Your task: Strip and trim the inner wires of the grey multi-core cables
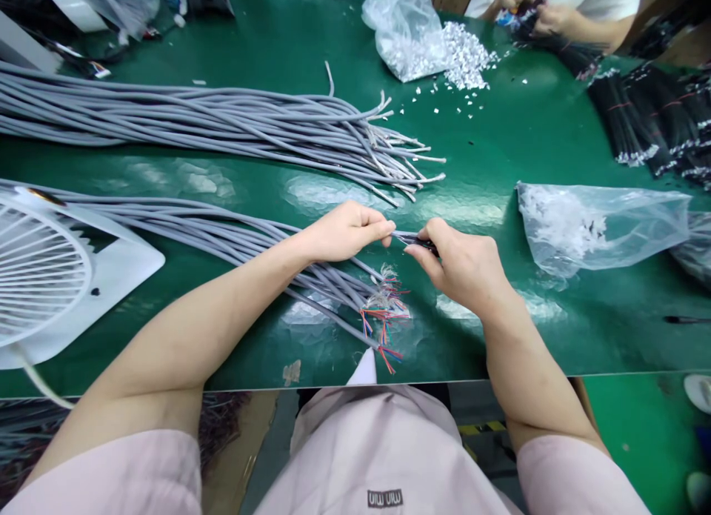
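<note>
My left hand [358, 232] is closed, thumb and fingers pinching the end of a grey cable above the middle of the table. Close to its right, my right hand [458, 263] is closed around a small dark hand tool [421, 241] with thin tips, which meet the cable end. The fingers hide much of the tool, so its exact kind is unclear. Below my hands lies a bundle of grey cables [222, 233], whose stripped ends [383, 307] show red, blue and other coloured wires with silvery shielding strands.
Farther back rests a second grey cable bundle [183, 118] with whitish ends. A white fan [111, 278] lies at left. Plastic bags [638, 226] [405, 41] hold small white pieces, some spilled. Across the table, a co-worker's hands [547, 18] hold dark wires; black wire bundles [627, 118] lie nearby.
</note>
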### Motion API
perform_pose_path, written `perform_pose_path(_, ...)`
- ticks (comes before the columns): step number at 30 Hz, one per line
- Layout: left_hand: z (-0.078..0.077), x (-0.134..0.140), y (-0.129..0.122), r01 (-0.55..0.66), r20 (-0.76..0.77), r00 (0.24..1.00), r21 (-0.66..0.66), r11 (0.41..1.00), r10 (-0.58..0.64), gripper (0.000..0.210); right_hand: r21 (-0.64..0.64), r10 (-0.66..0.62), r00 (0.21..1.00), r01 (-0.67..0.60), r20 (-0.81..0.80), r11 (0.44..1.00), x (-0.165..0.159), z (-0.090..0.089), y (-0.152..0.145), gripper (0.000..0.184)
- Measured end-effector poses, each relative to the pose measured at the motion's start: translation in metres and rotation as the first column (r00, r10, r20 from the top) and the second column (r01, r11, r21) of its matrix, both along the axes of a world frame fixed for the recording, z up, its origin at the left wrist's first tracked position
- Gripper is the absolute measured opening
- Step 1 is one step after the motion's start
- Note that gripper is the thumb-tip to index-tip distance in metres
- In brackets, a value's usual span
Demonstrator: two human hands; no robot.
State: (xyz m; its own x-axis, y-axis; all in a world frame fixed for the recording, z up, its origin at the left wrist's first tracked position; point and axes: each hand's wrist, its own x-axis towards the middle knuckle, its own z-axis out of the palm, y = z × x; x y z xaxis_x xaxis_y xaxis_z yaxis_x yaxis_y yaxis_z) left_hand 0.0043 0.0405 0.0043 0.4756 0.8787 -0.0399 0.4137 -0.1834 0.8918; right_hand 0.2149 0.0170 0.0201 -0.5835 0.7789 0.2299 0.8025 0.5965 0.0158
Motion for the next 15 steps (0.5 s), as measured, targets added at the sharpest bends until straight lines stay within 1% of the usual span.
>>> perform_pose_path(6, -0.0009, -0.0008, -0.0003, 0.015, -0.011, 1.000, 0.050, 0.999, -0.015, 0.038, -0.008, 0.021, 0.997, -0.022, -0.069, 1.000, -0.0006, -0.0032, 0.0018, 0.031)
perform_pose_path(15, -0.0003, -0.0001, -0.0005, 0.002, -0.023, 1.000, 0.072, 0.997, 0.000, 0.037, -0.009, 0.010, 0.996, -0.011, -0.091, 1.000, -0.0039, -0.0048, 0.0033, 0.029)
